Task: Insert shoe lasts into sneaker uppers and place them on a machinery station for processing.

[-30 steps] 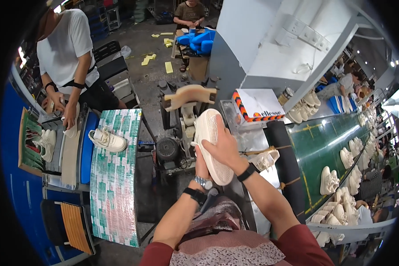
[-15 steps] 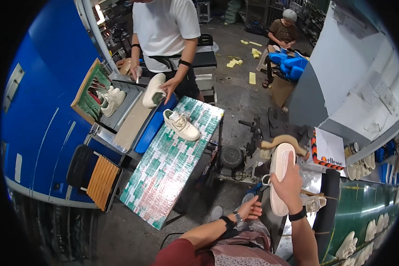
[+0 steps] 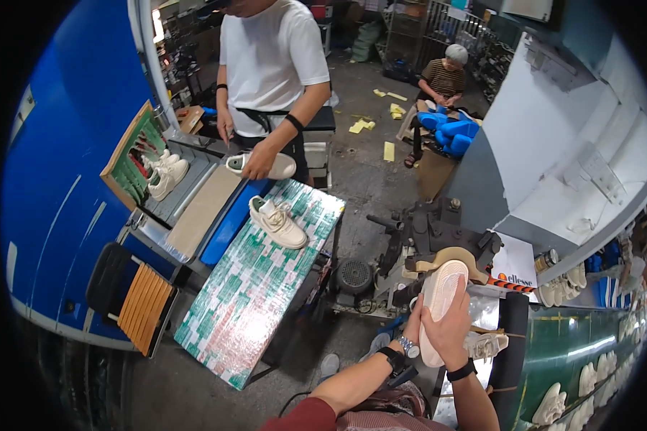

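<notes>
Concrete floor: grey workshop ground [image 3: 370,190], yellow strips [image 3: 389,151] lying at eleven o'clock from the held shoe.
Shoe in hand: one cream shoe with a pale, patterned sole [image 3: 446,276], sole turned up at us, one end overlapping the tan curved pad [image 3: 447,256] at twelve; whether they touch, can't tell.
Right hand: fingers wrapped firmly over the sole's right side [image 3: 451,327], thumb lying across; that's the grip!
Left hand: up against the shoe's left side [image 3: 411,327], fingers mostly hidden; can't tell how far they're closed.
Second shoe: cream, laced, lying at four o'clock on a shiny metal bench [image 3: 486,346].
Green-and-white patterned table: nine o'clock [image 3: 223,316], bearing a cream laced sneaker [image 3: 279,224].
Co-worker: white T-shirt, eleven o'clock [image 3: 277,57], a hand on another cream shoe [image 3: 283,167].
Green conveyor: four o'clock [image 3: 546,334], more pale shoes along it.
Progress: sole and upper look joined already, I'd judge; setting this shoe down remains undone. What else remains, can't tell.
</notes>
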A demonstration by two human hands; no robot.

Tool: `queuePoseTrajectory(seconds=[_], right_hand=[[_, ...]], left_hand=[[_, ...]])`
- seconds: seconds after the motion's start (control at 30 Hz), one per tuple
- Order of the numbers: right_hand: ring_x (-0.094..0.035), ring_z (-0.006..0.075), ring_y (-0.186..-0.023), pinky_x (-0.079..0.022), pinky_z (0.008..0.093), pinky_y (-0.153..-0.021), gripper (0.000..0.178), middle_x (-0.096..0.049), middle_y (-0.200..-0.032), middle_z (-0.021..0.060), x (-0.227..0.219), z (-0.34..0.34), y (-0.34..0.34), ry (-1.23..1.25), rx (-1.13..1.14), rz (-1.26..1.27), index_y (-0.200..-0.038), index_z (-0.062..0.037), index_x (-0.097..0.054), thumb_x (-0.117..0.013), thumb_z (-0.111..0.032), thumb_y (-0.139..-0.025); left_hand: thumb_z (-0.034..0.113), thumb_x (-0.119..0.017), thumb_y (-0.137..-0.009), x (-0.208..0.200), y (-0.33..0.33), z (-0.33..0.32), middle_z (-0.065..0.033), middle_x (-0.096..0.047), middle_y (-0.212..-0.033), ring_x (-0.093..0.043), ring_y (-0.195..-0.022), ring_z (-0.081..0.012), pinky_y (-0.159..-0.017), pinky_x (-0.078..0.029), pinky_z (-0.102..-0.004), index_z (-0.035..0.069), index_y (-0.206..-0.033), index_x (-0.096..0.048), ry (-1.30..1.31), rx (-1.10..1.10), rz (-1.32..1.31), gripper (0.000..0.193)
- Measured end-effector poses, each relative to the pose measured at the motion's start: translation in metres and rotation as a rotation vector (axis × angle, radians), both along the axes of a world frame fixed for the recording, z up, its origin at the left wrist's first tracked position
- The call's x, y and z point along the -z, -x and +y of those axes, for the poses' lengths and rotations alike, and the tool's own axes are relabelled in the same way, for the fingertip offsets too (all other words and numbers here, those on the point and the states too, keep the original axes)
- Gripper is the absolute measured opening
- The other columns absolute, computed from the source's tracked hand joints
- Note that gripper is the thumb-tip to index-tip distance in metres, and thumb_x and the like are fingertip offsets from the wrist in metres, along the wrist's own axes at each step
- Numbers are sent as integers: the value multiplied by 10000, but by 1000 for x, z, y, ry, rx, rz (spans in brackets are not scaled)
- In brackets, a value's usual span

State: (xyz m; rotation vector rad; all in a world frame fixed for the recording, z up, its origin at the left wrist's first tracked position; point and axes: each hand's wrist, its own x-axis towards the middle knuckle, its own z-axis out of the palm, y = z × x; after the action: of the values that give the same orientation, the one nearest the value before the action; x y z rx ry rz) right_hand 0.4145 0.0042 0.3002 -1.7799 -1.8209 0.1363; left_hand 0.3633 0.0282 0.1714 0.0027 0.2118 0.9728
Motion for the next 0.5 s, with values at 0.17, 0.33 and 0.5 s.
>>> queuePoseTrajectory(seconds=[0.17,0.33,0.5], right_hand=[[-538,480,-1136,-473,518,-945,1038,-460,-1345,310,0,-27,8,47,85,10,-1557,-8,-191,-767,-234,-723],[-590,235,-1144,-468,378,-983,772,-541,-1364,153,39,-81,-23,110,148,1161,-1547,-4,-134,-583,-284,-986],[-643,211,-1036,-508,343,-932,530,-675,-1178,91,99,-6,-27,608,-84,2001,-1310,-79,-574,-456,-511,-1026]], left_hand=[[623,-407,-1008,6,11,-20,-129,-577,-1398,-575,-1229,-268,-1121,-391,-367,-2,-1458,-455,-53,2,215,772],[493,-506,-1012,-5,109,-60,-167,-556,-1413,-559,-1266,-313,-1115,-412,-435,-16,-1453,-435,47,363,173,678],[79,-627,-875,29,201,-87,-171,-618,-1315,-639,-1163,-292,-997,-524,-406,-56,-1394,-480,-212,568,843,556]])
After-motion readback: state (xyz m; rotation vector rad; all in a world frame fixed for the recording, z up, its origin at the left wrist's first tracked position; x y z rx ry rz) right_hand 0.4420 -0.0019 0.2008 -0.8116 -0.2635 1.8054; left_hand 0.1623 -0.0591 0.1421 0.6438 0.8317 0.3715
